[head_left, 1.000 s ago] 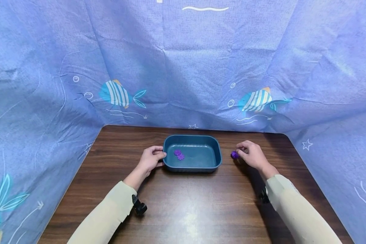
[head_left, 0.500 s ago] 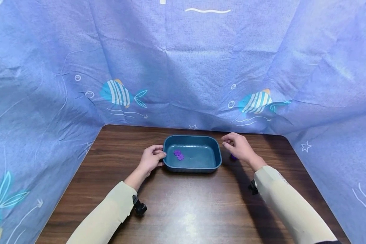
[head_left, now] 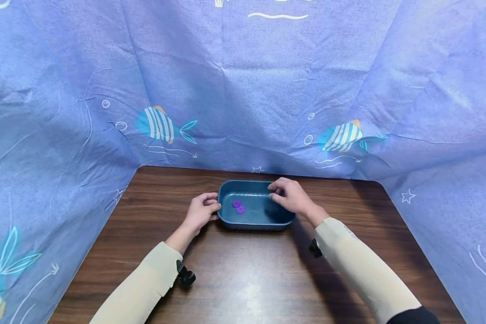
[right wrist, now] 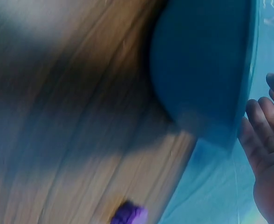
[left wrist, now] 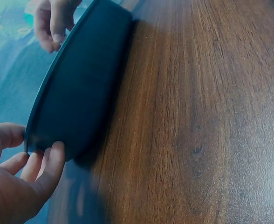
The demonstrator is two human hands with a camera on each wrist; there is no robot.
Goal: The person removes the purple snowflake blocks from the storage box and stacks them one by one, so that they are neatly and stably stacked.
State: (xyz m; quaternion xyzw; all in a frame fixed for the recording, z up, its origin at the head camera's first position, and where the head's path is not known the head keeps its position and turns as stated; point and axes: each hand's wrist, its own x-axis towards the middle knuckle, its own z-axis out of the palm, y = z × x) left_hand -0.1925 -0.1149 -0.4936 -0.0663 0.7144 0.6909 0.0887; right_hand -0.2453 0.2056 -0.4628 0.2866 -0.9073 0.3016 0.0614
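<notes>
A dark teal plastic tray [head_left: 255, 221] with raised walls rests on the table. Pinching its left end is my left hand [head_left: 202, 210], thumb at the rim and fingers against the outer wall. Two purple flower-shaped pieces [head_left: 240, 209] lie inside, towards the left. My right hand [head_left: 293, 196] hovers over the tray's right end, thumb and fingers apart, with nothing visible between them. On the table beyond the tray's right end, a purple piece [right wrist: 130, 214] shows in the right wrist view; in the head view the right hand and wrist hide that spot.
The brown wood-grain table [head_left: 243, 265] extends around the tray. Behind it and at both sides hangs a blue cloth [head_left: 251, 99] printed with fish. Each sleeved forearm carries a small black wrist camera [head_left: 186, 275].
My right hand has left the purple piece on the table at right and moved left, over the tray. The left hand keeps its grip on the tray, which stays in place.
</notes>
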